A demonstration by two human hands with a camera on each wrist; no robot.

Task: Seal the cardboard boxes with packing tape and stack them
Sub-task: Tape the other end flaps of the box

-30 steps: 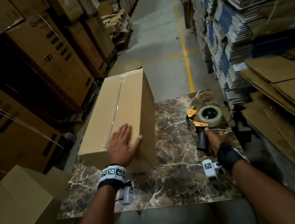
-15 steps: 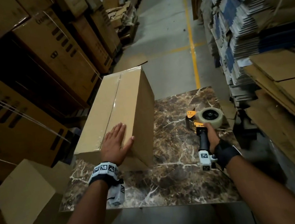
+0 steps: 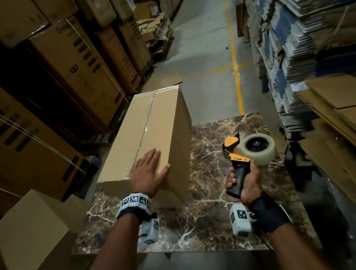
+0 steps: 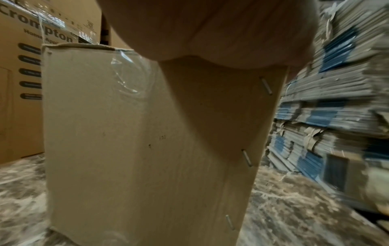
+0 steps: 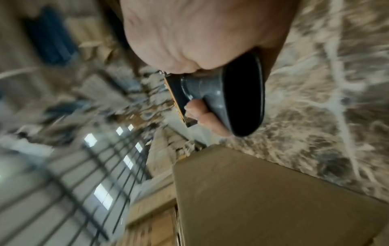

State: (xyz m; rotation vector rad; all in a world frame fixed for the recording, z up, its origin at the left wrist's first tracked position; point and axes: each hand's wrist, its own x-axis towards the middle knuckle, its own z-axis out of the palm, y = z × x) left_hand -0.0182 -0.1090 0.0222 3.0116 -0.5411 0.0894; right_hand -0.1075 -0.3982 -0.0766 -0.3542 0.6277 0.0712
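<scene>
Box point(image 3: 150, 133) sits on left part of marble table point(image 3: 215, 219), overhanging its far-left edge; clear tape already runs along the top centre seam and folds down the near end face. Left hand point(image 3: 149, 171) lies flat on top, fingers straight, thumb at the right edge. Right hand point(image 3: 245, 179) wraps the black handle of tape dispenser point(image 3: 244, 149), lifted over the table's right side. Top seam looks sealed; likely more taping, or stacking, remains.

Brown white-veined marble tabletop point(image 3: 215, 219) bearing tall plain cardboard box point(image 3: 150, 133) at ten o'clock, taped along top seam.
</scene>
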